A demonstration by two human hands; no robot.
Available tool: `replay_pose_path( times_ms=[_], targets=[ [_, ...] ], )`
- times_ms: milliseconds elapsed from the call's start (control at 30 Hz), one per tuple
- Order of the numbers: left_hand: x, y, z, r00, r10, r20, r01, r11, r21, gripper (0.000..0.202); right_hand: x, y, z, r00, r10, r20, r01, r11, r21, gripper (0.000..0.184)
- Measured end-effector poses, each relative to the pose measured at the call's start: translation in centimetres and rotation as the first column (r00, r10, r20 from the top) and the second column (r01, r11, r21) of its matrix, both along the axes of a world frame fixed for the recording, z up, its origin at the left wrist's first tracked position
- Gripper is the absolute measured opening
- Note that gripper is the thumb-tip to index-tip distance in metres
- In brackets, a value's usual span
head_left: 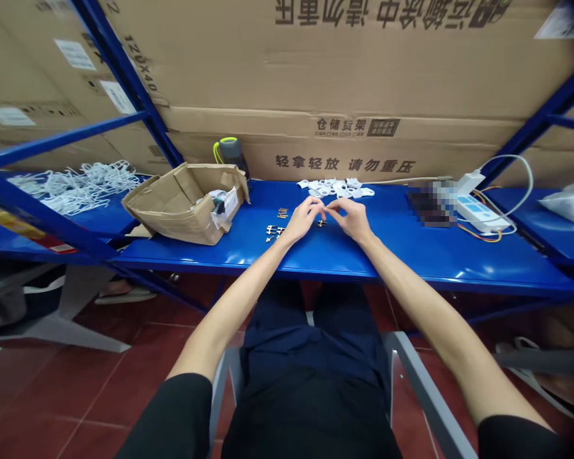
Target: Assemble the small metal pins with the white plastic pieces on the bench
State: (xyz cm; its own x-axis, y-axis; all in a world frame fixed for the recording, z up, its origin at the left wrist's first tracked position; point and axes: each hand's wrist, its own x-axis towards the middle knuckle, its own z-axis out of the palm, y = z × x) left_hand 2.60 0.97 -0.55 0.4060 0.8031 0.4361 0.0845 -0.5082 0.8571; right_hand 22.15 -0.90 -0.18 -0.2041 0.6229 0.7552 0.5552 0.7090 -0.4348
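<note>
My left hand (pixel 305 218) and my right hand (pixel 351 217) meet above the blue shelf table (pixel 411 255), fingertips pinched together. Whatever sits between those fingers is too small to make out. Just below them lies a small dark part (pixel 321 224) with a pale piece on it. To the left of my left hand are several small black-and-white parts (pixel 274 230), a few partly covered by that hand. Behind these, brass-coloured pieces (pixel 282 213) lie in a little row. Beyond my hands spreads a pile of flat white plastic pieces (pixel 335 188).
An open cardboard box (pixel 172 213) with bagged items stands at left, a dark cylinder with a lime strap (pixel 233 156) behind it. A power strip (pixel 481 212) with cables lies at right. White wire pieces (pixel 81 185) cover the neighbouring table. Tall cardboard (pixel 291 83) closes the back.
</note>
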Motion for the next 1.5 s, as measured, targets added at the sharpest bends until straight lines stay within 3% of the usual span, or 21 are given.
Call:
replay_pose_path(
  times_ms=[167,333,600,833,1167,1500],
  targets=[
    [0.0,-0.5,0.6,0.999,0.043,-0.033,-0.044,0.999,-0.006,0.029,-0.1,-0.1,0.1,0.999,-0.039,-0.027,0.038,0.999,-0.015,0.04],
    [0.1,-1.1,1.4,0.993,0.083,-0.079,-0.077,0.994,0.072,0.036,0.1,0.1,0.0,0.997,-0.046,-0.07,0.044,0.999,-0.026,0.04],
    [0.1,-0.6,0.6,0.993,0.092,-0.073,-0.082,0.989,0.122,0.036,0.1,0.1,0.0,0.991,-0.015,-0.135,0.004,0.997,-0.082,0.038],
    [-0.1,-0.5,0.8,0.981,0.185,-0.062,-0.174,0.974,0.142,0.032,-0.1,-0.4,0.3,0.976,0.05,-0.212,-0.085,0.983,-0.16,0.03],
    [-0.2,-0.5,0.6,0.97,0.228,-0.085,-0.205,0.955,0.213,0.032,-0.2,-0.4,0.4,0.946,0.051,-0.32,-0.153,0.941,-0.303,0.044],
    [-0.3,-0.6,0.7,0.966,0.24,-0.098,-0.215,0.953,0.212,0.032,-0.1,-0.6,0.7,0.909,0.036,-0.415,-0.192,0.92,-0.341,0.045]
  ],
)
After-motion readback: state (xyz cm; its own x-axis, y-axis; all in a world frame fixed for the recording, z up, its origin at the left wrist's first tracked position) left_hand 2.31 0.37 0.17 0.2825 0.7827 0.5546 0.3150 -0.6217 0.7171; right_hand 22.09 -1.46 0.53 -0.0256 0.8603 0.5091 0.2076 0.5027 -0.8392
